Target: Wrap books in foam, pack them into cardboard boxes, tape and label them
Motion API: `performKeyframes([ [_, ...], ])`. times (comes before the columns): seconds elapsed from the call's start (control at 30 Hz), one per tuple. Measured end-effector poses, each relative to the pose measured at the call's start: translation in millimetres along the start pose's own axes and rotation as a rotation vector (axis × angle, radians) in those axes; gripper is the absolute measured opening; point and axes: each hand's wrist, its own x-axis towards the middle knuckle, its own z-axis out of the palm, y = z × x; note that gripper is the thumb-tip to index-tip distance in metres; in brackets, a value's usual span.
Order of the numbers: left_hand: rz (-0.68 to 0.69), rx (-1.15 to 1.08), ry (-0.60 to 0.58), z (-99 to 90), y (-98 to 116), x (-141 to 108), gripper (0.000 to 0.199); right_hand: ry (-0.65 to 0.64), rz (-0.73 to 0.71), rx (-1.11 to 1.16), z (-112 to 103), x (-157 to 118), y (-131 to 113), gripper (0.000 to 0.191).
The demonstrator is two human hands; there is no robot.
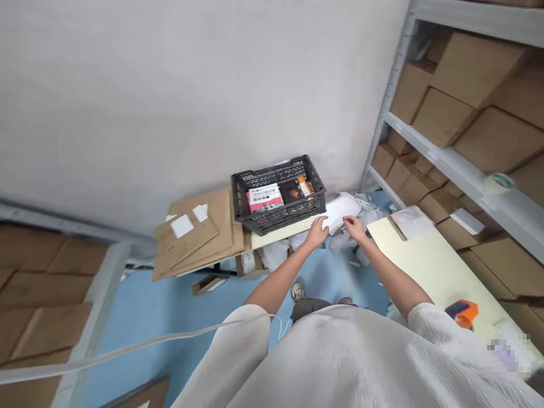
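My left hand is at the front right corner of a black plastic crate, its fingers slightly curled and the thumb apart. Beside it lies a crumpled white bag, whose near edge reaches between my two hands. With fingertips and thumb close together, my right hand pinches at that bag's right edge. A small brownish edge shows under the bag. Inside the crate are a white-and-pink printed box and a dark box with orange print.
Flattened cardboard lies left of the crate on a narrow table. At right, a pale table bears an orange tape dispenser. Shelves of cartons stand on both sides. A white cord crosses at left.
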Motion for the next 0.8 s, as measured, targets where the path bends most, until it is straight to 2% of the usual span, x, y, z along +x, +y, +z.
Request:
performKeyframes([
  [0.1,-0.067,0.0,0.115,-49.6,-27.6,-26.9,0.042,-0.122,-0.08,0.015,63.9,-3.3,-23.8,0.02],
  [0.23,-0.136,-0.002,0.297,-115.8,-74.1,-68.1,0.033,-0.289,-0.152,-0.004,160.0,-22.6,-47.4,0.018],
  [0.43,-0.201,-0.005,0.427,-214.5,-167.4,-131.5,0.035,-0.503,-0.196,-0.059,317.6,-66.8,-54.8,0.019],
  [0.53,-0.246,0.035,0.402,-264.1,-217.8,-160.7,0.038,-0.544,-0.178,-0.09,392.1,-84.3,-51.0,0.019],
  [0.63,-0.289,0.121,0.332,-310.3,-261.8,-183.8,0.042,-0.533,-0.13,-0.139,452.3,-94.2,-46.7,0.02],
  [0.7,-0.324,0.179,0.288,-335.9,-285.2,-194.1,0.046,-0.518,-0.094,-0.182,481.6,-97.0,-44.3,0.023],
  [0.8,-0.384,0.235,0.209,-363.3,-311.1,-201.6,0.05,-0.489,-0.034,-0.258,510.6,-96.9,-41.9,0.027],
])
